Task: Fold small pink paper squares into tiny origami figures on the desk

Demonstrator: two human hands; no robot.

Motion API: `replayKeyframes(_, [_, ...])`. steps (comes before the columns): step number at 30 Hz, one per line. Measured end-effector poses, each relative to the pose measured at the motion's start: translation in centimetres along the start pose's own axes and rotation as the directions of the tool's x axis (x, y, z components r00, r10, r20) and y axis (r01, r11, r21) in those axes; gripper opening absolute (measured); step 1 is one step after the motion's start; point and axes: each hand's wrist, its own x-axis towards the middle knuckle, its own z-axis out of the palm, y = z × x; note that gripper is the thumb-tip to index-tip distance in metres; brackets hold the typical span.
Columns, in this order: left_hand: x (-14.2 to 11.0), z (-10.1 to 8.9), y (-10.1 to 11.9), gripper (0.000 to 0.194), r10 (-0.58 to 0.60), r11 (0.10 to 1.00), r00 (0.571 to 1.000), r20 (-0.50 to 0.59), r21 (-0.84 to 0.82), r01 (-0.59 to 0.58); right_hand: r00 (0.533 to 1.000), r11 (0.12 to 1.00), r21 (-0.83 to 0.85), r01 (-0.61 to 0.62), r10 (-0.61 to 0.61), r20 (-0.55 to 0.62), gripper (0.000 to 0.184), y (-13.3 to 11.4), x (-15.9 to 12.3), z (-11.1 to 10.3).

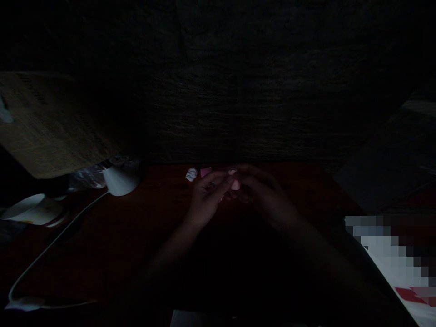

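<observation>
The scene is very dark. My left hand [207, 195] and my right hand [260, 193] meet above a dark red table [143, 236], fingers curled together. Between the fingertips sits a small pink object [235, 185]; both hands pinch it. A ring shows on a finger of my left hand. Just behind the hands, on the table, lie a small white crumpled piece [191, 174] and another pink piece [205, 172].
A white lamp base [121, 180] with a white cable [44, 254] stands at the left, next to a clear plastic bottle [86, 178] and a white cup [32, 210]. A cardboard box [51, 122] leans at far left. White paper [408, 281] lies at right.
</observation>
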Motion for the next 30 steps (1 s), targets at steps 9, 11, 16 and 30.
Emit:
replayKeyframes(9, [0.00, 0.11, 0.06, 0.035, -0.017, 1.000, 1.000, -0.017, 0.023, 0.017, 1.000, 1.000, 0.017, -0.019, 0.019, -0.004, 0.021, 0.02, -0.11, -0.05])
replayKeyframes(11, [0.02, 0.10, 0.02, 0.033, -0.012, 1.000, 1.000, -0.011, 0.015, 0.013, 1.000, 1.000, 0.021, -0.018, 0.018, 0.002, 0.019, 0.09, -0.09, -0.06])
replayKeyframes(16, [0.03, 0.02, 0.06, 0.032, 0.007, 1.000, 1.000, 0.007, 0.018, -0.007, 1.000, 1.000, 0.023, -0.016, 0.016, 0.004, 0.019, -0.06, -0.05, 0.03])
replayKeyframes(30, [0.00, -0.17, -0.10, 0.034, -0.045, 0.999, 0.999, -0.014, -0.031, 0.045, 1.000, 0.999, 0.041, -0.017, 0.016, 0.018, 0.018, 0.02, 0.15, 0.00])
